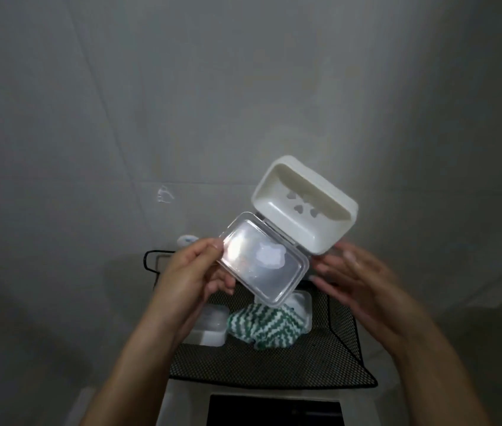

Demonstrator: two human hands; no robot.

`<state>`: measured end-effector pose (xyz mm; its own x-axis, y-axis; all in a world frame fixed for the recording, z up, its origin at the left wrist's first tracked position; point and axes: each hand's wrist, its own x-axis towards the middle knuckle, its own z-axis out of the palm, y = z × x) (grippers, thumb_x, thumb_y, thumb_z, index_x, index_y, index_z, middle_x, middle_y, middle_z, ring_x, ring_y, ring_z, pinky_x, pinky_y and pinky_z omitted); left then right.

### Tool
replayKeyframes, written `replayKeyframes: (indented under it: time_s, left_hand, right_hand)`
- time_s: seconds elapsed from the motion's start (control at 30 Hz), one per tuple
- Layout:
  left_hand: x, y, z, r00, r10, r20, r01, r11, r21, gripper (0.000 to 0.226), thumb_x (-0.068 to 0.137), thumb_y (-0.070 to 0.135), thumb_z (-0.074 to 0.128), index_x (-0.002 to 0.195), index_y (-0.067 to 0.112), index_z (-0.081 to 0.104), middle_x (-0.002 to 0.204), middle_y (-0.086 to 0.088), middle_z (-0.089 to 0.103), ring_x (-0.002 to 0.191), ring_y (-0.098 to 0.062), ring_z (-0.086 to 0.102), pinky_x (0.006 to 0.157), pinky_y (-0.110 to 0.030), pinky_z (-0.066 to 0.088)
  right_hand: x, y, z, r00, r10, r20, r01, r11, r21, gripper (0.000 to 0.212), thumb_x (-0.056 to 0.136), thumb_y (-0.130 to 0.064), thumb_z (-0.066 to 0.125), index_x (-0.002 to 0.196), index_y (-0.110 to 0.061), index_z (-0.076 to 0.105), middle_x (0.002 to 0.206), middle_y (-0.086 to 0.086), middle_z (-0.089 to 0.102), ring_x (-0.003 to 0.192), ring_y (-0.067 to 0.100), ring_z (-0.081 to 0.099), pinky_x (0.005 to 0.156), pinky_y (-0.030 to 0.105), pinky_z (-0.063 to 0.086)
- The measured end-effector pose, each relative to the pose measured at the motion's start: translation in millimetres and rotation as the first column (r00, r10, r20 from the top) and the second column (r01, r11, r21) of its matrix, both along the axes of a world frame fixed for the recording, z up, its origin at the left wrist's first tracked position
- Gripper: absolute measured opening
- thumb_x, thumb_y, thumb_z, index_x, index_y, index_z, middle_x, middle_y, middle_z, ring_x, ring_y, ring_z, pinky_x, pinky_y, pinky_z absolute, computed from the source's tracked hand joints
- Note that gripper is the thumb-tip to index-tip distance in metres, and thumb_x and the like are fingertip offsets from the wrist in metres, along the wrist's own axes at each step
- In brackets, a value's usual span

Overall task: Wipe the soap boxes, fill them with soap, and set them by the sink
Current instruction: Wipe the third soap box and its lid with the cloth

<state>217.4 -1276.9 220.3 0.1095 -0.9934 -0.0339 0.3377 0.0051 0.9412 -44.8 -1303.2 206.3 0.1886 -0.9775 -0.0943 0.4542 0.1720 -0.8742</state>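
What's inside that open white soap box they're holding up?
No soap shows in the soap box: its white tray shows only heart-shaped drain holes. The clear lid, pinched by the left hand, shows glare and a pale patch, too blurred to identify.

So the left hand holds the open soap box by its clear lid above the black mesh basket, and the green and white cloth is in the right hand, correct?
Not quite. The head view shows the green and white cloth lying in the black mesh basket, not in the right hand, which is blurred, with straight fingers holding nothing. The rest stands: the left hand holds the open soap box by its clear lid above the basket.
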Motion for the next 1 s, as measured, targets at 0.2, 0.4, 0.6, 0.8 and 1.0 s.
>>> replayKeyframes:
  time_s: [0.2, 0.4, 0.6, 0.8, 1.0]
  left_hand:
    - [-31.0, 8.3, -9.0, 0.971, -0.176, -0.163, 0.184, 0.982, 0.033, 0.042, 0.083, 0.023, 0.058, 0.111, -0.008, 0.057, 0.082, -0.021, 0.064, 0.058, -0.021, 0.061, 0.058, -0.03, 0.056]
    - [-32.8, 4.4, -18.9, 0.975, -0.197, -0.105, 0.206, 0.975, 0.083, 0.045, 0.092, 0.029, 0.052, 0.115, -0.009, 0.06, 0.091, -0.029, 0.063, 0.068, -0.027, 0.063, 0.063, -0.031, 0.056]
    - [-23.5, -16.0, -66.6, 0.364, -0.167, 0.916, 0.205, 0.974, 0.096, 0.039, 0.089, 0.029, 0.068, 0.127, 0.025, 0.063, 0.115, -0.001, 0.066, 0.101, -0.018, 0.062, 0.085, -0.023, 0.048]
    - [-47.7, -28.8, -110.3, -0.096, -0.279, 0.955, 0.308, 0.904, 0.296, 0.062, 0.082, 0.035, 0.071, 0.139, 0.034, 0.048, 0.134, -0.004, 0.049, 0.119, -0.024, 0.051, 0.097, -0.033, 0.046]
    - [-44.1, -33.9, -113.0, 0.17, -0.231, 0.958, 0.219, 0.957, 0.192, 0.027, 0.083, 0.015, 0.06, 0.108, 0.022, 0.067, 0.111, -0.005, 0.066, 0.102, -0.023, 0.064, 0.076, -0.024, 0.046]
  right_hand:
    - [22.4, 7.0, -9.1, 0.971, 0.13, 0.201, -0.129, 0.991, -0.019, 0.043, 0.097, -0.015, 0.052, 0.135, 0.004, 0.054, 0.133, 0.026, 0.061, 0.123, 0.039, 0.06, 0.097, 0.053, 0.054]
    - [14.9, 4.9, -9.9, 0.98, 0.061, 0.19, -0.06, 0.998, -0.014, 0.04, 0.097, -0.016, 0.051, 0.133, 0.002, 0.057, 0.129, 0.025, 0.064, 0.119, 0.038, 0.064, 0.087, 0.055, 0.057]
    - [1.6, 5.1, -4.4, 0.984, 0.052, 0.171, -0.045, 0.998, -0.048, 0.041, 0.098, -0.017, 0.051, 0.136, -0.006, 0.055, 0.129, 0.022, 0.065, 0.117, 0.036, 0.065, 0.08, 0.051, 0.059]
    - [-3.7, 7.6, -5.8, 0.983, 0.11, 0.149, -0.101, 0.993, -0.068, 0.041, 0.1, -0.013, 0.047, 0.14, -0.007, 0.052, 0.132, 0.022, 0.063, 0.121, 0.037, 0.063, 0.083, 0.054, 0.058]
    - [-2.4, 8.8, -8.4, 0.985, 0.063, 0.161, -0.056, 0.997, -0.047, 0.034, 0.1, -0.014, 0.047, 0.131, -0.014, 0.062, 0.128, 0.02, 0.067, 0.115, 0.034, 0.067, 0.079, 0.048, 0.06]
